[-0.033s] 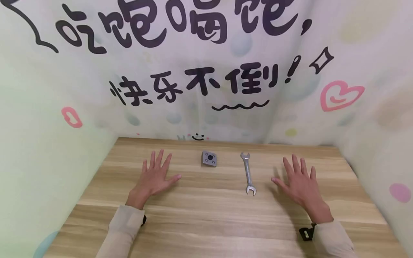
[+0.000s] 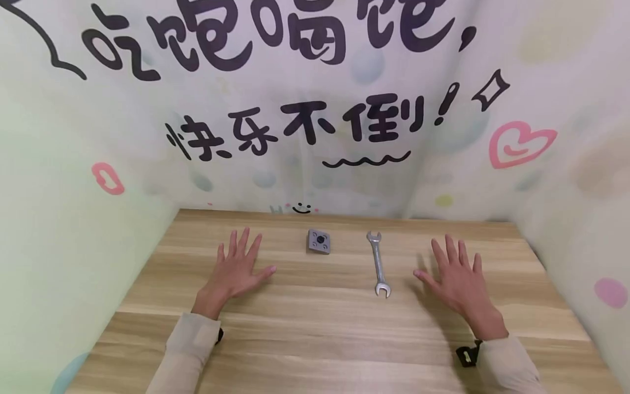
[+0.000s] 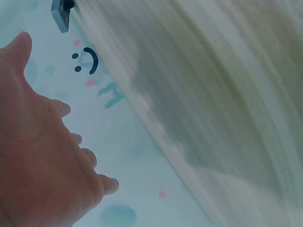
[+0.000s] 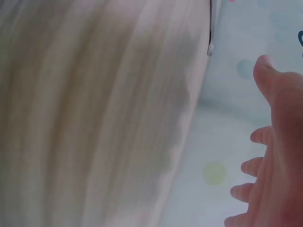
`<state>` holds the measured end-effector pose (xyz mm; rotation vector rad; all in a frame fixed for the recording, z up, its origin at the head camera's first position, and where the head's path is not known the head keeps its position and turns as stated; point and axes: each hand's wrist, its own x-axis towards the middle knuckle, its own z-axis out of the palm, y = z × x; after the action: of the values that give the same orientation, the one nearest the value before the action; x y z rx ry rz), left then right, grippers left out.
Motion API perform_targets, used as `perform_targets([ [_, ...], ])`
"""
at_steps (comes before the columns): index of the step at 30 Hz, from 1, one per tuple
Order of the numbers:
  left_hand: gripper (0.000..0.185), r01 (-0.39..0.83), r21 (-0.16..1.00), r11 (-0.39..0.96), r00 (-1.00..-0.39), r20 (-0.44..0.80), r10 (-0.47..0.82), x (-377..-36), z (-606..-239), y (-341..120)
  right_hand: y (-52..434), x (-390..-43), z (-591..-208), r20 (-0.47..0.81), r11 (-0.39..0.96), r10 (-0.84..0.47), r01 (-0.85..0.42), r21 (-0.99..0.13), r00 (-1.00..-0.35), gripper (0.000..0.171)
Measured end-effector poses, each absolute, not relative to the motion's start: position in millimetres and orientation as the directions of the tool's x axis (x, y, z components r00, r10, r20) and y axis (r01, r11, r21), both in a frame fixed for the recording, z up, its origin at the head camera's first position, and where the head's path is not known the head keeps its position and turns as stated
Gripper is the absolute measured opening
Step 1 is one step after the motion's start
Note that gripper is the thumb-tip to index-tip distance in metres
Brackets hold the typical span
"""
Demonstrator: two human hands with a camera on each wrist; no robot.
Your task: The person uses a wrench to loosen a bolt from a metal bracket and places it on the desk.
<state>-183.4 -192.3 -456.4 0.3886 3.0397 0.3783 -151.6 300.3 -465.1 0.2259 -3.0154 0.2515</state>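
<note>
My left hand (image 2: pixel 235 273) is spread over the left part of the wooden table, palm down, holding nothing. To its right, towards the back, lies a small grey square block (image 2: pixel 319 242) with a dark centre and a mark near each corner. A silver double open-ended wrench (image 2: pixel 378 265) lies lengthwise right of the block. My right hand (image 2: pixel 460 282) is spread to the right of the wrench, apart from it and with nothing in it. In the left wrist view the block (image 3: pixel 61 16) shows at the top edge; the right wrist view catches one end of the wrench (image 4: pixel 211 47).
The wooden table (image 2: pixel 315 339) ends at a pale printed curtain (image 2: pixel 305 180) with dark lettering along the back. Pale walls of the same kind stand at the left and right. A black strap piece (image 2: pixel 467 356) sits at my right cuff.
</note>
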Motion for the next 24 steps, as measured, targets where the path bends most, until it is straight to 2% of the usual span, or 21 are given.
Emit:
perform_targets([
  [12, 0.094, 0.252, 0.258, 0.933, -0.962, -0.036, 0.269, -183, -458, -187, 301, -150, -466, 0.085, 0.977, -0.114, -0.127, -0.17, -0.99, 0.09],
  [24, 0.096, 0.256, 0.269, 0.928, -0.962, -0.019, 0.271, -179, -450, -188, 286, -155, -460, 0.107, 0.969, -0.134, -0.153, -0.194, -0.985, 0.091],
])
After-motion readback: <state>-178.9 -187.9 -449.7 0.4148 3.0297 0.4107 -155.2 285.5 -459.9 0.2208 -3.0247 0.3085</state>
